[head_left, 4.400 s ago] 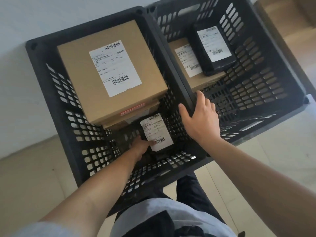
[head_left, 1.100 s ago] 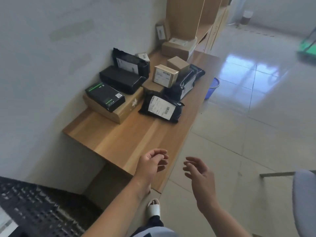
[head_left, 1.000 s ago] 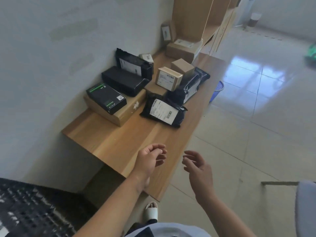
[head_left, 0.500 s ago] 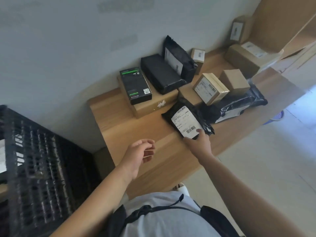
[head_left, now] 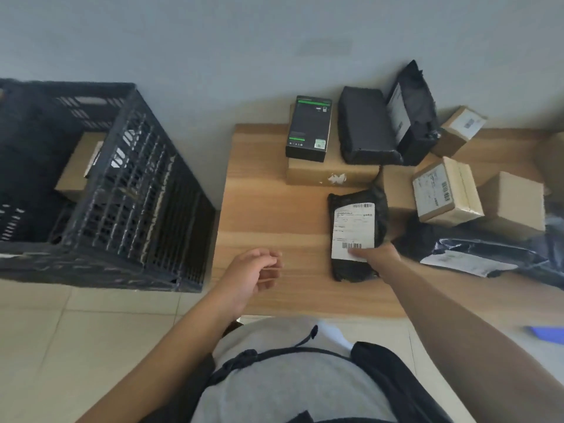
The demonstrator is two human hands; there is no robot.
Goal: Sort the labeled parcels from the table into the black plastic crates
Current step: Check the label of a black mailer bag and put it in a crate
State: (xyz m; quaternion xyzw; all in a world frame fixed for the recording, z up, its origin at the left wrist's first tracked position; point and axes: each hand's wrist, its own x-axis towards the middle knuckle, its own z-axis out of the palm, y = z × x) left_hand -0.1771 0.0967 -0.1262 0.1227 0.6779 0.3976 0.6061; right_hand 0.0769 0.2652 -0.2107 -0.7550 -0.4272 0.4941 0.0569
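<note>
A black bag parcel (head_left: pixel 354 221) with a white barcode label lies flat on the wooden table (head_left: pixel 268 215). My right hand (head_left: pixel 380 257) grips its near right edge, with the thumb lying on the label. My left hand (head_left: pixel 253 276) hovers over the table's front left part, fingers loosely curled and holding nothing. A black plastic crate (head_left: pixel 131 190) stands on the floor to the left of the table, and a cardboard box (head_left: pixel 79 166) shows inside it.
Behind the held parcel a flat cardboard box (head_left: pixel 332 175) carries a black box with green print (head_left: pixel 309 129) and a black wrapped parcel (head_left: pixel 366 126). Small cardboard boxes (head_left: pixel 447 190) and a dark poly bag (head_left: pixel 488 251) crowd the right side. The wall runs behind.
I have turned from the crates to the table. My right hand reached the black bag parcel and took hold of its near edge; my left hand stays empty over the table.
</note>
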